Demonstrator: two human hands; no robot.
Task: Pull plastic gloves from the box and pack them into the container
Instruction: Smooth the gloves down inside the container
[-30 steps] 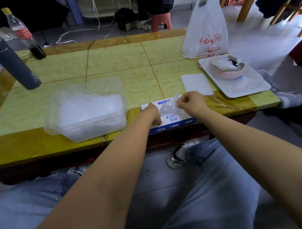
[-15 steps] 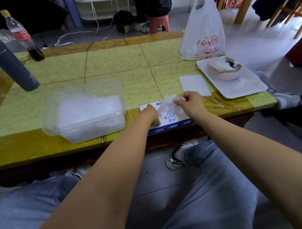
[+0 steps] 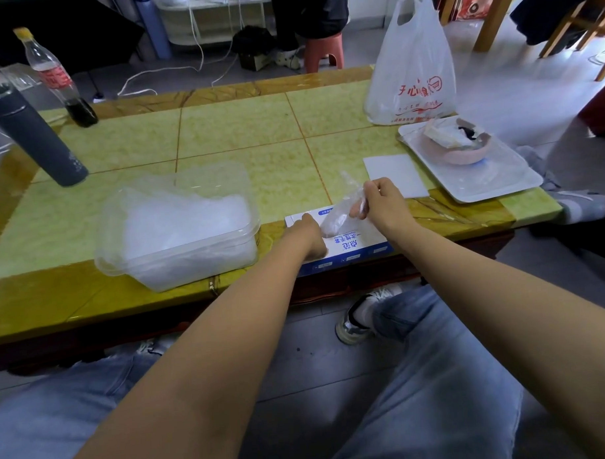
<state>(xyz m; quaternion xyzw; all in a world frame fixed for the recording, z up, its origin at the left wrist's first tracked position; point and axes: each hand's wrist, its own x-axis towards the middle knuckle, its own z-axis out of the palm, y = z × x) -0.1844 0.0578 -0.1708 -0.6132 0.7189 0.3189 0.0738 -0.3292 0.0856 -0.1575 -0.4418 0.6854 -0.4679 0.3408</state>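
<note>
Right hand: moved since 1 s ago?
Yes, slightly. The right hand has lifted off the glove box toward the white card, drawing the glove out longer.

A low bench [image 3: 239,128], topped with yellow-green tiles in brown borders, stands on a grey tiled floor [image 3: 298,360]. Beyond the bench's far edge stands a pink stool [image 3: 323,53], with white cables [image 3: 198,44] left of it and wooden chair legs [image 3: 492,20] to its right.
</note>
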